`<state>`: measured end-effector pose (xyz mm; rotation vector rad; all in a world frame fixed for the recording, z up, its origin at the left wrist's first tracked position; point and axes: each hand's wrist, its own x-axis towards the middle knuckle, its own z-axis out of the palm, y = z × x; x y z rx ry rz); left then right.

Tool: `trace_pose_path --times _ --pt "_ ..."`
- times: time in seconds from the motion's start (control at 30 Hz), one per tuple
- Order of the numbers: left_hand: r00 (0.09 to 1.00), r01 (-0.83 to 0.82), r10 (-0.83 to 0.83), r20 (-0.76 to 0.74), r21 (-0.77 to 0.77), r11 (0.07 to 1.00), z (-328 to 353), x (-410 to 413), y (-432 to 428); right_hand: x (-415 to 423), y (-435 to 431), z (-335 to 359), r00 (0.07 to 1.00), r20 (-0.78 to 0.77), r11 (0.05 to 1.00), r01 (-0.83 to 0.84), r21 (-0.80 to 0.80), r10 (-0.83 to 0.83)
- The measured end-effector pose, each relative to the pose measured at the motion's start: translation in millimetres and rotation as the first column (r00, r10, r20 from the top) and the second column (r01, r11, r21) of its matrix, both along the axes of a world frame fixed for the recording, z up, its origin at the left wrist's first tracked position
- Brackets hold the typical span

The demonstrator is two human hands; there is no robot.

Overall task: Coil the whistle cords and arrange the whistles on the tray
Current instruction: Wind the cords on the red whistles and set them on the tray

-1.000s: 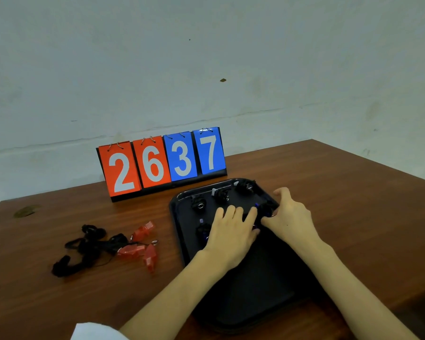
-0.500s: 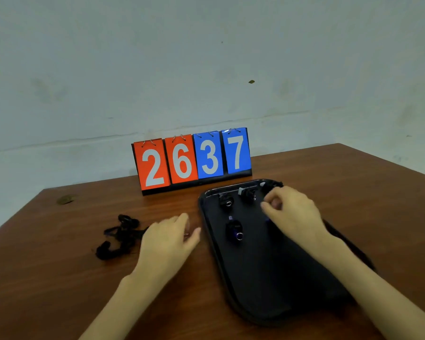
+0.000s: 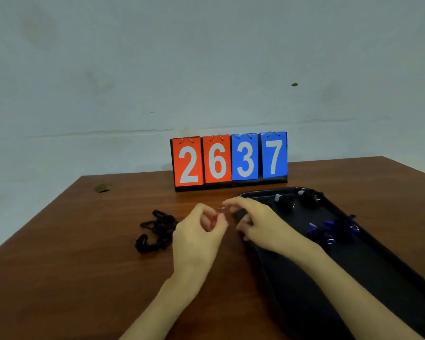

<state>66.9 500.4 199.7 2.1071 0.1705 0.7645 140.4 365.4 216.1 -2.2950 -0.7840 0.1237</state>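
My left hand (image 3: 198, 233) hovers over the table left of the black tray (image 3: 368, 261), fingers curled round a red whistle (image 3: 214, 220) that mostly hides behind them. My right hand (image 3: 260, 223) reaches in from the tray's left edge. Its thumb and forefinger pinch the small metal ring (image 3: 222, 209) of that whistle. A tangle of black cords (image 3: 157, 231) lies on the table just left of my left hand. On the tray sit black whistles with coiled cords (image 3: 288, 202) at the back and blue whistles (image 3: 329, 230) further right.
A flip scoreboard (image 3: 230, 160) reading 2637 stands at the back of the brown wooden table (image 3: 84, 266), just behind the tray's far corner. A grey wall rises behind the table. A small dark-green patch (image 3: 103, 187) marks the table's far left corner.
Both hands left the tray and moved left. My left hand reached the whistle pile and lifted a red whistle; my right hand came over to its ring. The view swung left.
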Motion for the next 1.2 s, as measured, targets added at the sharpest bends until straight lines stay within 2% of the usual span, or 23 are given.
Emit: trace_pose_path --times 0.07,0.1,0.17,0.27,0.33,0.43,0.5,0.57,0.6,0.67,0.7,0.77,0.8,0.83,0.97,1.03,1.2 --pt "0.996 0.064 -0.075 -0.040 -0.237 0.970 15.3 6.7 3.1 -5.0 -1.2 4.2 0.995 0.083 0.996 -0.055 0.072 0.049" --pt "0.991 0.073 -0.103 -0.086 -0.295 0.953 22.8 11.8 5.4 -7.2 -0.4 6.0 0.994 0.102 0.989 -0.052 0.138 0.038" --pt "0.975 0.100 -0.154 -0.158 -0.309 0.946 36.8 20.0 8.7 -11.8 2.4 9.4 0.991 0.131 0.967 -0.027 0.255 -0.007" --pt "0.969 0.130 -0.184 -0.163 -0.292 0.948 48.6 30.2 6.6 -15.4 3.0 11.6 0.984 0.151 0.950 0.040 0.311 -0.091" --pt "0.974 0.142 -0.194 -0.117 -0.351 0.926 46.4 33.6 1.7 -16.5 2.5 13.9 0.986 0.107 0.934 0.082 0.347 -0.126" --pt "0.966 0.221 -0.259 -0.003 -0.514 0.829 34.8 34.2 -1.1 -15.4 0.7 18.2 0.991 -0.048 0.866 0.130 0.484 -0.122" --pt "0.930 0.323 -0.368 -0.003 -0.473 0.820 26.7 32.2 -1.0 -12.4 -3.2 21.0 0.975 -0.195 0.777 0.205 0.595 -0.108" --pt "0.871 0.425 -0.485 -0.078 -0.376 0.824 19.9 30.3 -1.6 -10.4 -6.7 22.3 0.945 -0.324 0.685 0.266 0.678 -0.046" --pt "0.865 0.437 -0.489 -0.114 -0.308 0.845 17.0 30.1 -2.2 -9.7 -8.6 23.4 0.935 -0.354 0.639 0.281 0.716 -0.013" --pt "0.918 0.343 -0.363 -0.160 -0.141 0.929 12.6 33.7 2.3 -6.8 -11.9 26.4 0.920 -0.385 0.518 0.293 0.803 0.077" --pt "0.945 0.265 -0.282 -0.167 -0.117 0.957 10.4 36.8 7.1 -5.2 -14.3 28.3 0.904 -0.403 0.433 0.308 0.847 0.146" --pt "0.972 0.124 -0.162 -0.171 -0.214 0.969 8.7 41.8 21.0 -3.9 -19.1 33.3 0.837 -0.450 0.254 0.383 0.888 0.311" --pt "0.977 0.081 -0.136 -0.166 -0.300 0.951 9.0 43.7 28.4 -4.7 -20.0 34.7 0.804 -0.465 0.192 0.423 0.886 0.371" --pt "0.978 0.055 -0.125 -0.166 -0.373 0.926 9.9 44.8 35.1 -5.4 -19.5 34.6 0.787 -0.477 0.170 0.447 0.878 0.391" --pt "0.978 0.036 -0.147 -0.150 -0.571 0.820 10.4 47.7 49.9 -7.9 -13.0 29.3 0.833 -0.480 0.291 0.404 0.867 0.276" --pt "0.981 0.062 -0.166 -0.101 -0.645 0.761 10.4 47.1 53.0 -8.1 -13.0 31.1 0.867 -0.458 0.357 0.372 0.857 0.195" --pt "0.980 0.145 -0.197 0.030 -0.787 0.600 12.6 45.5 61.2 -6.2 -15.4 31.1 0.896 -0.442 0.449 0.415 0.792 -0.048"
